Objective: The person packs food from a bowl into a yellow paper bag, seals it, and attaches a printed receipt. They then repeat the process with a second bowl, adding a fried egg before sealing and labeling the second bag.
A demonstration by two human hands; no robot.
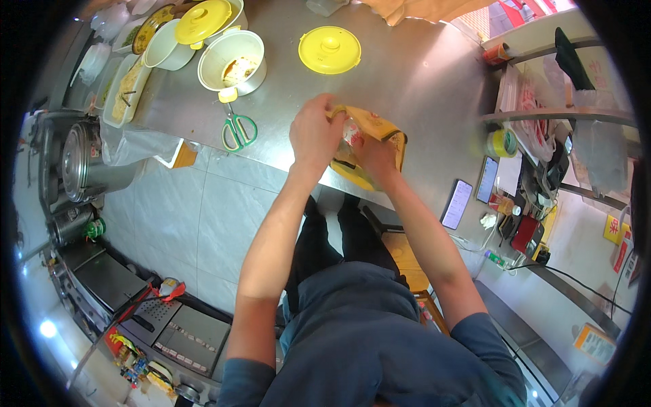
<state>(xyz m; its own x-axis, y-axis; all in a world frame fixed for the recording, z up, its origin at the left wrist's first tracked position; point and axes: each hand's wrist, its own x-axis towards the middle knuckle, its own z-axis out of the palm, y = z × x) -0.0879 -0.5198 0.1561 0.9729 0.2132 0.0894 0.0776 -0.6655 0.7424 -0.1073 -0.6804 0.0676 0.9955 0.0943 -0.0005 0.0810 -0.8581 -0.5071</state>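
Note:
Both my hands are at a yellow printed bag (374,122) near the front edge of the steel table. My left hand (316,133) grips the bag's upper left edge with bent fingers. My right hand (377,156) reaches in under the raised yellow flap, its fingertips partly hidden, against a clear plastic package (351,133) with red print. Left of my hands lie scissors with green-rimmed handles (232,124). Their blades run under a white lidless pot (258,76) with yellow handles and reddish food residue inside. A round yellow lid (330,51) lies flat beyond the bag.
At the far left stand another white pot (175,53), a yellow lid (202,20) and a tray of pale shredded food (123,94). Two phones (457,203) and a drink bottle (503,205) lie at the right. A wooden stool (399,252) stands beneath the table edge.

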